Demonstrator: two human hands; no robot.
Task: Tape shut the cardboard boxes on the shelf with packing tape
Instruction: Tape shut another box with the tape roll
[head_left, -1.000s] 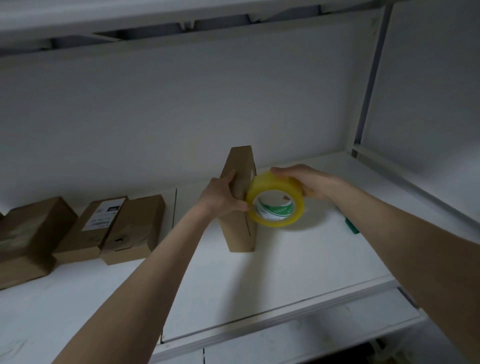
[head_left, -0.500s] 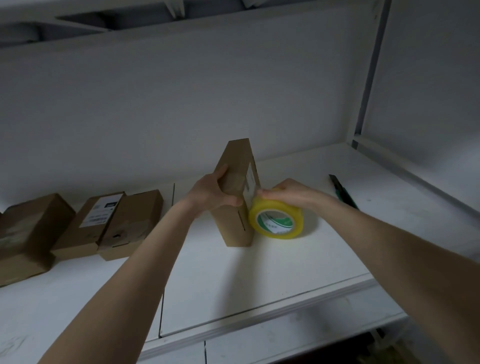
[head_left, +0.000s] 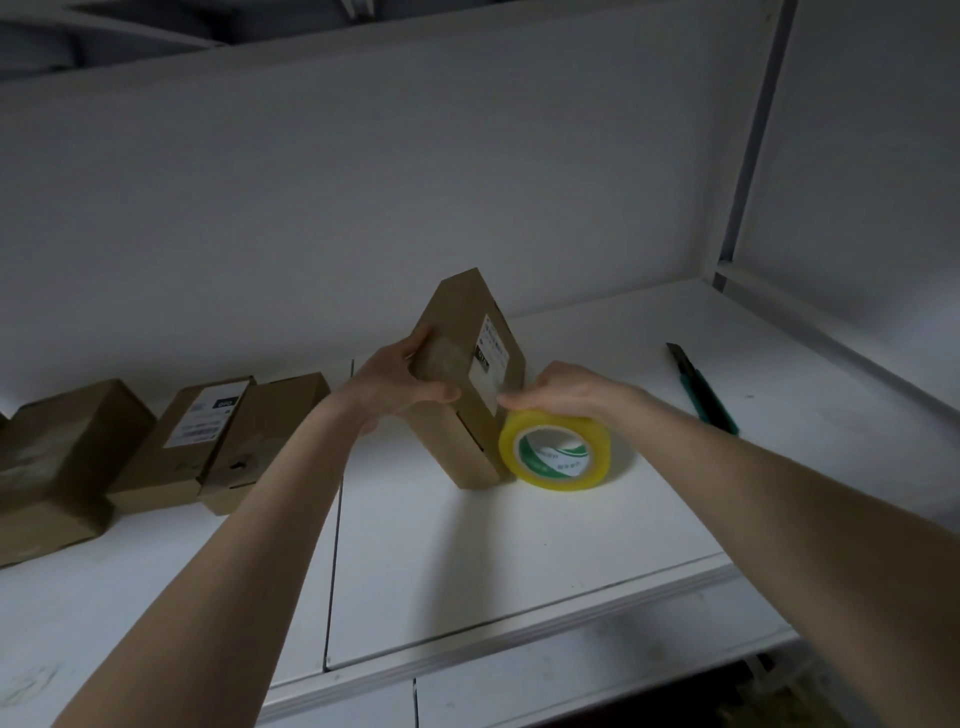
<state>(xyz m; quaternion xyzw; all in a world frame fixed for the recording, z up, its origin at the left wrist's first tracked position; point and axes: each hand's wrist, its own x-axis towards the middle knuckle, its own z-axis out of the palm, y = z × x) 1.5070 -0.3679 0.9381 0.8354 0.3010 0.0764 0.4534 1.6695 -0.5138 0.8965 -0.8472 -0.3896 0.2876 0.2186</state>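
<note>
– Brown cardboard box (head_left: 452, 441), where?
– On end, middle of white shelf (head_left: 519, 571); left hand (head_left: 395, 389) grips its side. Right hand (head_left: 566, 392) clasps yellow packing-tape roll (head_left: 558, 457), touching box.
– Step?
– Laying tape, I'd say. Next: cut it, green utility knife (head_left: 704, 395) lies near right edge.

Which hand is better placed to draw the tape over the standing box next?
Right hand: it holds the yellow tape roll right beside the standing cardboard box. The left hand grips that box, steadying it.

Both forearms reach forward; left hand (head_left: 396, 387) grips the box (head_left: 470, 447), right hand (head_left: 569, 391) holds the tape roll (head_left: 555, 453)
</note>
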